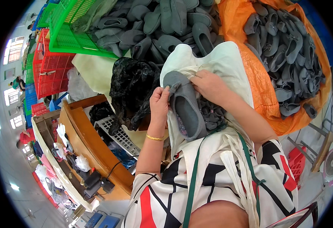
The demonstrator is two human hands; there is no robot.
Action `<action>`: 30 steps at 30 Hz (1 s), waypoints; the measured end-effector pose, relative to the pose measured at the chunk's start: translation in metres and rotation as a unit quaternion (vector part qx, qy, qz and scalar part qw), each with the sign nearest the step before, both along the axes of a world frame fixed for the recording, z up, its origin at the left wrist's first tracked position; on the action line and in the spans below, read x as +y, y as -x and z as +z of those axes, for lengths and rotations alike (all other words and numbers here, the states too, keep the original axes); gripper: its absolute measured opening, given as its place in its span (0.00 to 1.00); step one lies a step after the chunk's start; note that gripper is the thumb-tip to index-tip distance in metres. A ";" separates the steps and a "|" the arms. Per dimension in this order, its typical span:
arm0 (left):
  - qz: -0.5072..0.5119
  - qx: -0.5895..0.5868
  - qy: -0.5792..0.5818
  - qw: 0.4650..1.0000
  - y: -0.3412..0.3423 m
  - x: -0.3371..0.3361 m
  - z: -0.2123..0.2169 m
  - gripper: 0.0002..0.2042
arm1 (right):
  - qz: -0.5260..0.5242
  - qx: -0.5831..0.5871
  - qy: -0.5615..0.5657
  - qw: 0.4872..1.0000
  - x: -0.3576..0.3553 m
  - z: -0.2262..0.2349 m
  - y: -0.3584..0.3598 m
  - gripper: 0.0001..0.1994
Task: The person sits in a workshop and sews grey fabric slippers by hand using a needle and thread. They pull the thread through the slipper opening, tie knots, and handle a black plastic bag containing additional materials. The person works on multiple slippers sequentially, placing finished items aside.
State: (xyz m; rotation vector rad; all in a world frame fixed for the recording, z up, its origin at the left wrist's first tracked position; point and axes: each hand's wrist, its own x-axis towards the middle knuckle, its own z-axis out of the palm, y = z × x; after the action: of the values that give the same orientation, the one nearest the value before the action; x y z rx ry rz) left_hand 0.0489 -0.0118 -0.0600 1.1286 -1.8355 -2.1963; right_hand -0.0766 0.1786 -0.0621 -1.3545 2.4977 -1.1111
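A grey fabric slipper [199, 114] lies sole-down on the white cloth [227, 57] over my lap, its toe pointing away from me. A small grey bow [174, 86] sits on its toe part. My left hand [159, 102] pinches the left end of this bow between thumb and fingers. On the other side of the toe, my right hand [208, 85] is closed, fingertips together near the slipper's upper; what they hold is too small to make out. A bunch of loose grey bows [213, 116] rests in my lap, just right of the slipper.
Grey slippers [168, 22] are heaped ahead, beside a green crate [69, 40]. An orange sack [256, 85] at right holds many more. A black plastic bag [130, 81], a wooden table [92, 146] and red crates [52, 68] are at left. A fan [332, 161] stands far right.
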 end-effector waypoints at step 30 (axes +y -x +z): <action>-0.214 0.249 0.621 0.712 -0.009 0.025 0.038 0.13 | -0.118 -0.680 0.451 0.566 -0.023 0.040 -0.031 0.19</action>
State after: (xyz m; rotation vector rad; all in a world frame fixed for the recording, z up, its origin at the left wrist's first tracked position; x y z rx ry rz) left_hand 0.0577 0.0130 -0.0223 -0.1750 -2.5577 -0.6420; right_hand -0.0459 0.1558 -0.0224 0.1885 0.8354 -2.2953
